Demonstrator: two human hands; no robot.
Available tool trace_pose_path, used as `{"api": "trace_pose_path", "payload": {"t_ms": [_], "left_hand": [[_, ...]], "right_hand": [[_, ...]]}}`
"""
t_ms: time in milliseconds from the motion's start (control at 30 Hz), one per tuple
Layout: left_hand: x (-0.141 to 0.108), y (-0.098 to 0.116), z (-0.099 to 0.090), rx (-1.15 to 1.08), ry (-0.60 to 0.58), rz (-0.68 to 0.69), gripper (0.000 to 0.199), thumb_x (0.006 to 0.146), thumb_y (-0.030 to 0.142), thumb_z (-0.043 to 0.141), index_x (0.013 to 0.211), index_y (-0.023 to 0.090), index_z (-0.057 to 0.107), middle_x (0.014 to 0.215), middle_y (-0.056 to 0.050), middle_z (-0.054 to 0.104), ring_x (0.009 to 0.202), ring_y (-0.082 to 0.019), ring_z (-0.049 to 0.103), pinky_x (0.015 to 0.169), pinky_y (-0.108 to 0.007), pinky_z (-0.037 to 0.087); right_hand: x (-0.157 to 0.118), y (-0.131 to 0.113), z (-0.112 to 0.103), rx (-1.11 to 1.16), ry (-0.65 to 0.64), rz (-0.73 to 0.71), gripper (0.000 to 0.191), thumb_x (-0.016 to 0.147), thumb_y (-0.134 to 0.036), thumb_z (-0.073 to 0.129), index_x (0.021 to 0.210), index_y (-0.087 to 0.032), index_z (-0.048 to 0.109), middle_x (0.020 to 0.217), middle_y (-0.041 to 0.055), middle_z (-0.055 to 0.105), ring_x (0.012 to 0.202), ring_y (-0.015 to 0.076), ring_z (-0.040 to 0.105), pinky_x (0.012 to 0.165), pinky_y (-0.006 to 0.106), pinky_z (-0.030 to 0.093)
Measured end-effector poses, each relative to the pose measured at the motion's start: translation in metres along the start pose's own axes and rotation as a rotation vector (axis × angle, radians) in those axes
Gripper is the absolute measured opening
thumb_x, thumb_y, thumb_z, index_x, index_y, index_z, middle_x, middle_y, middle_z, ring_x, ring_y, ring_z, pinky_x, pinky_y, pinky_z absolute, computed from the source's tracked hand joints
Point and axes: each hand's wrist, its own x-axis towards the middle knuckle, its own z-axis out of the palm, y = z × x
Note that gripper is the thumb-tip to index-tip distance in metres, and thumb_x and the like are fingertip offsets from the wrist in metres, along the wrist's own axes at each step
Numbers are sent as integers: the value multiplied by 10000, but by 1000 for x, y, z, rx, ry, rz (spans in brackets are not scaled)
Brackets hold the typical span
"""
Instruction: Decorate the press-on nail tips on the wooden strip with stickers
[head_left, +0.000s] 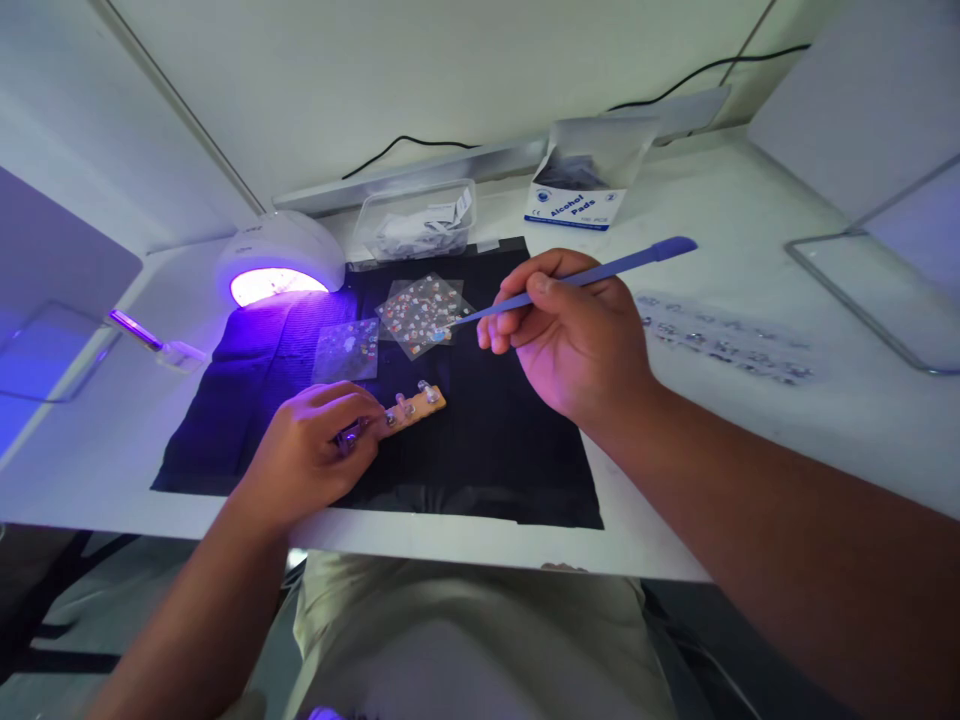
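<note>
My left hand [319,440] is closed around the near left end of a small wooden strip [420,408], which carries several clear, shiny nail tips [429,392] on little stands. Its fingers hide part of the strip. Between the thumb and fingers of my right hand [577,330] is a slim blue tool [615,265] with a pointed tip and a flattened rear end. That point meets a clear sheet of small coloured nail stickers [420,312], close to a light blue spot. A smaller sticker sheet [346,350] lies left of it, above my left hand.
A nail lamp [289,240] glows violet at the back left of the black mat [495,440]. Behind the mat stand a clear plastic box [424,225] of packets and an open alcohol pad box [577,195]. Rows of shiny pieces [727,340] lie right; a brush-like tool [154,340] lies left.
</note>
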Motion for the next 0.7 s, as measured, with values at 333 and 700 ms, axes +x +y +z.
{"api": "trace_pose_path", "payload": {"t_ms": [333,700], "left_hand": [[5,0,-1,-18,-64,-38,76,904,170,587,856,186,645,855,-42,688,756,-166,632,668,-299,490],[9,2,-4,-13,-100,-16,108,926,140,537,882,175,629,871,-55,649,841,-201,574,767,-360,471]], "right_hand": [[0,2,-2,-23,-27,-17,229,893,-380,667,731,-223,629,553,-43,598,480,132,588,575,334,514],[-1,2,-1,-10,-21,-4,190,874,-348,669,733,-225,637,546,-38,604,481,141,583,574,339,498]]}}
